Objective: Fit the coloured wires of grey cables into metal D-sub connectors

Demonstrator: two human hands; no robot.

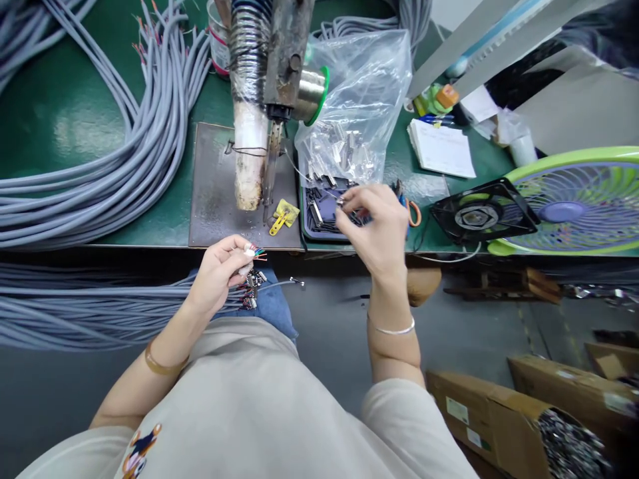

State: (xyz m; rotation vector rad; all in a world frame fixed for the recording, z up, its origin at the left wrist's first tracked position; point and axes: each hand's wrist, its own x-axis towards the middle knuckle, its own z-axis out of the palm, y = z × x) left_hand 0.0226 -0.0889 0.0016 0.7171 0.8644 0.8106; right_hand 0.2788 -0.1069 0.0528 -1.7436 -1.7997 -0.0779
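My left hand (219, 269) is closed in a pinch on a cable, whose thin coloured wires (259, 254) stick out past the fingertips. My right hand (374, 223) pinches a small metal connector (340, 201) between thumb and forefinger, above a dark tray (324, 235) of loose connectors. A thin strand of solder wire (299, 169) runs down from a spool (312, 95) toward that hand. Upright over a brown mat (212, 193) stands a soldering iron (272, 159). Below my left hand, several cable ends with connectors (252, 293) rest on my lap.
Grey cables (160, 146) lie bundled on the left, with more (100, 309) below the bench edge. A plastic bag of connectors (349, 106) sits behind the tray. A yellow tag (283, 216), orange-handled pliers (413, 213), a black fan (482, 211) and a green fan (574, 206) are nearby.
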